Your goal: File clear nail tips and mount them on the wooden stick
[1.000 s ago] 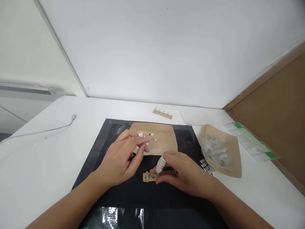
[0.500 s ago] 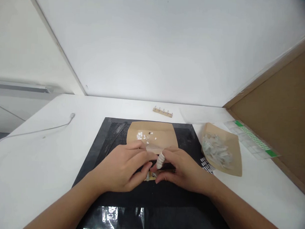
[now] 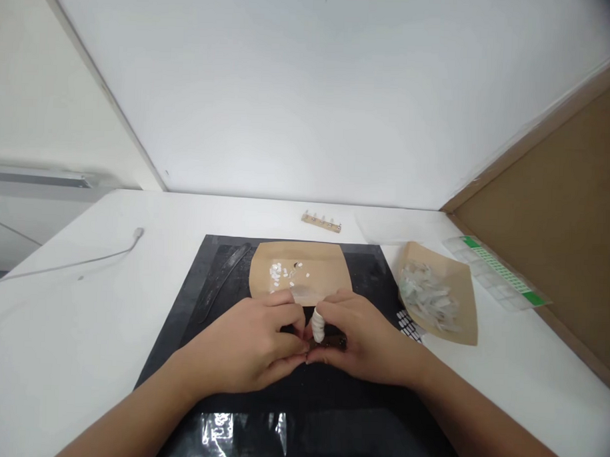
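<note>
My left hand is closed in a pinch, its fingertips over the left part of a small brown strip with tiny metal studs. From the other side, my right hand also has its thumb and fingers closed around the strip. A ribbed white cover wraps one right fingertip. Both sets of fingertips meet low over the black mat, hiding most of the strip and any small part between them. Just beyond the hands lies a brown paper tray with scattered small white pieces.
A similar studded strip lies behind the mat. To the right are a brown paper tray of translucent slips, white labels and a clear compartment case with green edging. A cable crosses the left side.
My left fingers have closed in over the strip's left part, which showed between the hands before. My right fingertips have drawn close to them. The whole view has shifted slightly.
</note>
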